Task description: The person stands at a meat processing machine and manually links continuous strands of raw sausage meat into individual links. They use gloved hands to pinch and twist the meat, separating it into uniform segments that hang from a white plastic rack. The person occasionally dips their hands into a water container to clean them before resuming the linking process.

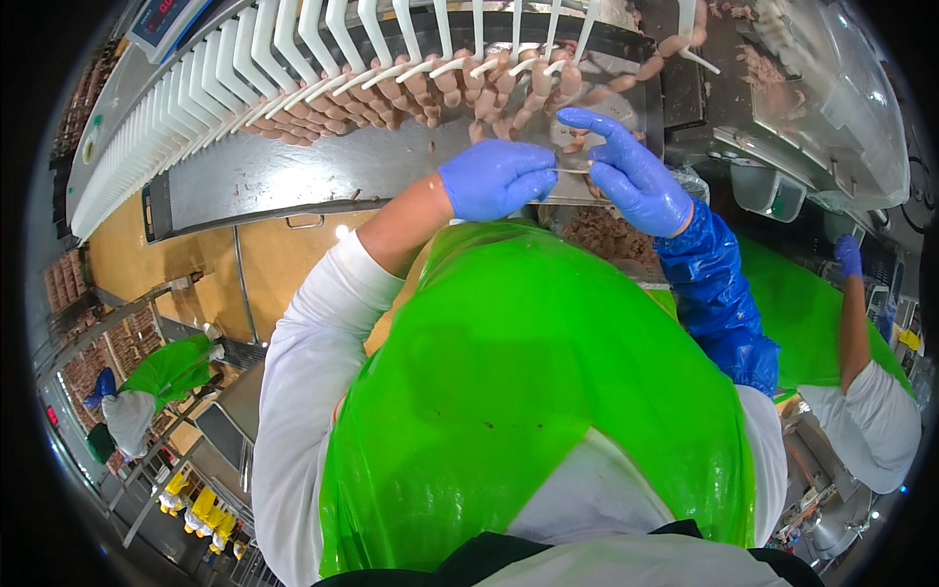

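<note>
A thin whitish strand [571, 171] stretches straight between my two blue-gloved hands; whether it is string or sausage casing I cannot tell. My left hand [497, 181] is closed, pinching one end between thumb and fingers. The other end meets the thumb and curled fingers of my right hand [636, 176], whose index finger points out to the left. Both hands are above the near edge of the metal table [293, 181]. Just beyond them, linked raw sausages [489, 93] hang in loops from a row of white hooks [323, 39].
A sausage chain [650, 67] runs right toward a machine with a clear cover [851, 98] and meat scraps. Ground meat [611, 235] lies below my right hand. A co-worker's gloved hand [848, 254] shows at right; another person [161, 382] stands at far left. A scale [161, 22] is at upper left.
</note>
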A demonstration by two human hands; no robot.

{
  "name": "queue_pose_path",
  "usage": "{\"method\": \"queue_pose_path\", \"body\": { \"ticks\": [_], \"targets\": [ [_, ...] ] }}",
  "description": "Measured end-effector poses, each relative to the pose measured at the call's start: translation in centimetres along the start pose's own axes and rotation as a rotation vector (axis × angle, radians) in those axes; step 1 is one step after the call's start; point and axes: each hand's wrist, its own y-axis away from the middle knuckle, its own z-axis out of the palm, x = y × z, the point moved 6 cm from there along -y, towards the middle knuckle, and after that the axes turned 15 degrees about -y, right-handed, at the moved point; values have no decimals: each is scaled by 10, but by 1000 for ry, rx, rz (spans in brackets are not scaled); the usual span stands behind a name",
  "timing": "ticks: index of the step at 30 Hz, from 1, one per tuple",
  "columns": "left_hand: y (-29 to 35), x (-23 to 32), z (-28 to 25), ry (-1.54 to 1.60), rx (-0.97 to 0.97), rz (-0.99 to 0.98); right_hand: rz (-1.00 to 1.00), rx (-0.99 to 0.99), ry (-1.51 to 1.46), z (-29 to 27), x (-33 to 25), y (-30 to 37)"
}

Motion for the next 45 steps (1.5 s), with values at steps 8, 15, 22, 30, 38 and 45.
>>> {"method": "queue_pose_path", "body": {
  "ticks": [8, 15, 22, 30, 38, 45],
  "targets": [
    [22, -26, 9, 402, -232, -191, -290, -76, 841, -18, 31, -12],
    [56, -23, 24, 738, -157, -179, 15, -131, 1125, -41, 134, -24],
    [77, -24, -22, 1137, 323, -365, 665, 69, 1224, -116, 198, -37],
    [102, -57, -25, 744, 168, -428, -356, 171, 199, 13, 164, -105],
    [93, -102, -2, -506, -319, -533, -257, 97, 203, 10, 203, -140],
    [75, -125, 6, -447, -278, -569, 93, -93, 93, 7, 219, -145]
  ]
}}
